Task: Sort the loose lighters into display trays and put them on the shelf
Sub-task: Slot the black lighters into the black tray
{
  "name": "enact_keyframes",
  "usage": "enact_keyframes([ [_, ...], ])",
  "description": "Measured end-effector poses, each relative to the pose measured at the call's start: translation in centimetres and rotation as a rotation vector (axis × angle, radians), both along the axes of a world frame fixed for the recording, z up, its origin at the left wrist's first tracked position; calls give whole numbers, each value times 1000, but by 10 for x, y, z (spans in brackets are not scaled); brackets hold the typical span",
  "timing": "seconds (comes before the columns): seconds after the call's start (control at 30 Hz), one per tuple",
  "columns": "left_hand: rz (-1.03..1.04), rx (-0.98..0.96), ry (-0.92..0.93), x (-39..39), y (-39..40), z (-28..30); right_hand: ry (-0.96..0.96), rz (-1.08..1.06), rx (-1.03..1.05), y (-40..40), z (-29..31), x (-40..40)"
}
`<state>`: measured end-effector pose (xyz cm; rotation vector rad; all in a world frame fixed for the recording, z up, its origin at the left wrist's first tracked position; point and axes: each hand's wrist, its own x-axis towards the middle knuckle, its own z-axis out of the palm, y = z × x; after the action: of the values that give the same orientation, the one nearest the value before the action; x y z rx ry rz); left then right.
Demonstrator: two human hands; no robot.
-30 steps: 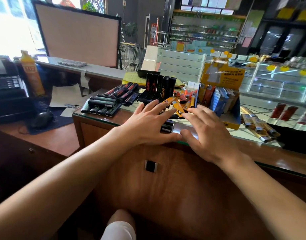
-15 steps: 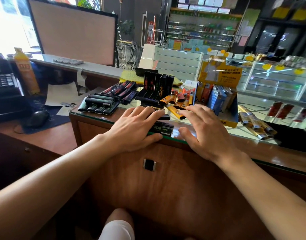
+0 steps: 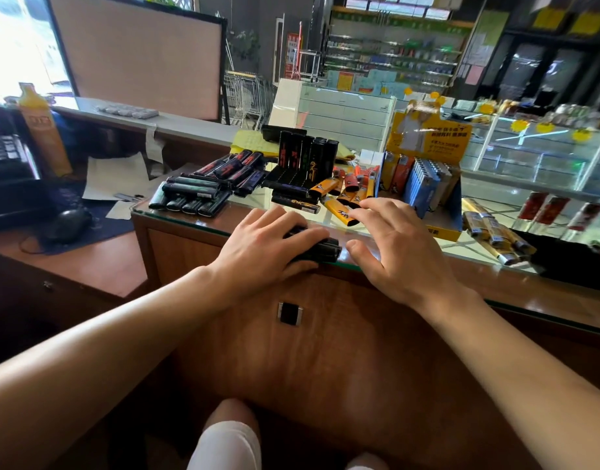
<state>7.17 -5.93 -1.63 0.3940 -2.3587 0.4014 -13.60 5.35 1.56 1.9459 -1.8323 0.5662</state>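
Lighters: a small bundle of black lighters (image 3: 317, 247) lies at the counter's (image 3: 410, 266) near edge, under our left hand.
Left hand: our left hand (image 3: 268, 247) lies palm down over the bundle, fingers curled round its far side and thumb against its near side; we judge it a loose gathering hold, not a lift.
Right hand: our right hand (image 3: 390, 244) hovers just beside the bundle's right end, fingers spread, holding nothing; whether the thumb touches the bundle we cannot tell.
Done so far: an upright row of black lighters (image 3: 307, 154) stands in a black tray (image 3: 285, 176) toward the far edge, and a yellow display box (image 3: 434, 212) to the right holds blue and orange lighters (image 3: 422, 179) standing in rows.
Left to do: loose black lighters (image 3: 193, 196) lie in heaps near the counter's left corner, and orange lighters (image 3: 346, 195) lie scattered mid-counter between tray and box; more gold ones (image 3: 495, 232) lie toward the right edge.
Progress: we judge the sorting under halfway, with nothing yet on the shelf.
Next: the bundle likely needs squaring between both hands before it goes into a tray.
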Motion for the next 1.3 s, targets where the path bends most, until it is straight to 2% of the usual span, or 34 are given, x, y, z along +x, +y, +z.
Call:
enact_keyframes([
  [0.13, -122, -46, 41, -2, -1, 3, -27, 21, -18, 0, 1, 2],
  [0.27, -178, 2, 39, -1, -2, 8, -108, 61, -49, -1, 3, 5],
  [0.33, -168, 85, 66, -1, -2, 13, -186, 86, -83, -4, 5, 7],
  [0.43, -126, 333, 204, -4, 2, 26, -364, 139, -155, -8, 11, 14],
  [0.53, -36, 675, 307, -11, 4, 46, -600, 236, -188, -12, 20, 25],
  [0.67, -142, 1152, 350, -14, 6, 62, -787, 294, -169, -22, 33, 37],
  [0.77, -226, 1351, 419, -15, 9, 64, -853, 299, -158, -31, 39, 40],
  [1.0, -355, 1553, 569, -15, 5, 63, -951, 288, -176, -46, 44, 41],
  [1.17, -326, 1709, 834, -15, -3, 63, -1199, 245, -303, -53, 46, 32],
  [1.3, -286, 1649, 869, -18, -10, 61, -1248, 242, -320, -57, 45, 29],
])
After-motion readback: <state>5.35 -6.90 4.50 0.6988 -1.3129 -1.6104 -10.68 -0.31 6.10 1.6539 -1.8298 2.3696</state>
